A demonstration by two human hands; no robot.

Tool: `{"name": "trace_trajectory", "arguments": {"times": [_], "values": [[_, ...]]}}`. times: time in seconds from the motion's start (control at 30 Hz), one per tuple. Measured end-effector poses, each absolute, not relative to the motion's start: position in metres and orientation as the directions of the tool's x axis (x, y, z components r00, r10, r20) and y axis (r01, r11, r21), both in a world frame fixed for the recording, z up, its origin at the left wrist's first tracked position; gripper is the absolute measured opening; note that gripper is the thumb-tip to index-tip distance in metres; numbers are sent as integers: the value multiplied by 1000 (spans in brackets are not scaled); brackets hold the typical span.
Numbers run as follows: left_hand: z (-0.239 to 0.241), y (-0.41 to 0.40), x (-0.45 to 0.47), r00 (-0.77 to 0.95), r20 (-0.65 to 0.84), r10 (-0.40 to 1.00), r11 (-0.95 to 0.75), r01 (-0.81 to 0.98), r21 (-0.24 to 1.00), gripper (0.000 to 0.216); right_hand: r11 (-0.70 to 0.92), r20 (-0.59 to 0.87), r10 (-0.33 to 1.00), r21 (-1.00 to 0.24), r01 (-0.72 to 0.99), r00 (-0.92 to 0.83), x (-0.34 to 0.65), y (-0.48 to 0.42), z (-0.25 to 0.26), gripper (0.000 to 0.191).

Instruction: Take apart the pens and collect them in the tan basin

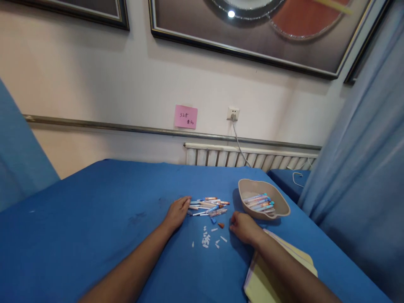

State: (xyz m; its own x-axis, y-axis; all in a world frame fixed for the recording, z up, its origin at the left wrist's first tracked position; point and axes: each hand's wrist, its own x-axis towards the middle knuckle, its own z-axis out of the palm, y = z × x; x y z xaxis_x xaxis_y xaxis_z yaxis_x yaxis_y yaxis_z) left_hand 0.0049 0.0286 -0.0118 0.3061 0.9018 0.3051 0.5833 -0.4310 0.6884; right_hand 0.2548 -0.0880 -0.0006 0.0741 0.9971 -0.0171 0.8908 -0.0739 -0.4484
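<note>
My left hand [178, 211] lies on the blue cloth, fingers stretched out against the left ends of a loose pile of pen parts [206, 206]. Barrels, thin white refills and coloured pieces are mixed in that pile. On the other side, my right hand [244, 227] is closed, its fingers curled near the cloth; whatever they may hold is hidden. Between the hands lie a small orange-brown cone-shaped piece [221, 225] and a blue piece [213, 220]. Nearer to me are several small white plastic pieces [205, 240], some heaped and some scattered.
A beige basin [280, 202] with several assembled-looking pens [260, 203] stands beyond my right hand. Under my right forearm is a pale yellow notebook or folder [261, 280]. A radiator [221, 156] and a plugged-in cable [238, 141] are at the wall; a blue curtain [356, 168] hangs right.
</note>
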Motion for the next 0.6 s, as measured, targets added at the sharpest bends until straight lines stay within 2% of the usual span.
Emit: {"name": "trace_trajectory", "arguments": {"times": [0.17,0.27,0.47,0.6], "values": [[-21,20,-4,147,293,945,-327,480,814,41,-80,-107,994,-503,860,30,232,-78,-12,16],[-23,15,-10,92,287,954,-298,422,856,44,-71,-102,995,-500,863,23,227,-67,-5,16],[-20,14,-14,50,291,955,-289,360,887,36,-43,21,998,-458,888,59,220,-51,3,12],[-18,15,-14,64,273,960,-277,375,885,26,174,194,977,-498,849,-87,216,-57,-10,12]]}}
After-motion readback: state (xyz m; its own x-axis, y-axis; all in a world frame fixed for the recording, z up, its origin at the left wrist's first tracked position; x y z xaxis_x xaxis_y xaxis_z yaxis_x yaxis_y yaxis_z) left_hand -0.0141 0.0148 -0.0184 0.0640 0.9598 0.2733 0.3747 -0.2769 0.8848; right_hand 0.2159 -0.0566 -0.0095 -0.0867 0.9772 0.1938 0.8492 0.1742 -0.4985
